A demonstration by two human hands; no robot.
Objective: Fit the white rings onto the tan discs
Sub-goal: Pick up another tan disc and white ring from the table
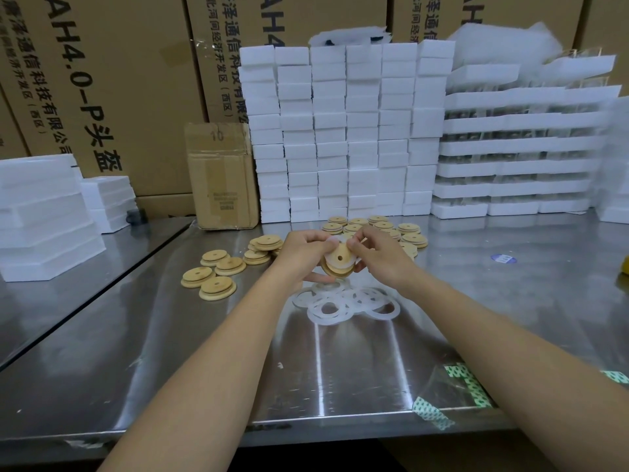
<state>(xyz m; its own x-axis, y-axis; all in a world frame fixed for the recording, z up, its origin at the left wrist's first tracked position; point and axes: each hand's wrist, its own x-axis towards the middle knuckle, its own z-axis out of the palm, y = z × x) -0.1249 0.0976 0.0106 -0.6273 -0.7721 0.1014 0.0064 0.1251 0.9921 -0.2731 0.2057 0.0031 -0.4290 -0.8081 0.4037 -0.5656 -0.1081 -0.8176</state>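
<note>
While left grip [304, 248] and right grip [381, 255] are pinching the round tan wooden disc [335, 272], uneven stretching is likely threatening to pop its thin white ring [329, 257] loose.

One wide-angle head camera looks forward and down along the forearms, close on the left hand [301, 254] and right hand [383, 258] over the table [340, 369], cartons [136, 80] behind.

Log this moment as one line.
phase: fitting ring onto disc | left hand: holds disc | right hand: pinches ring | loose rings: piled on table
</note>
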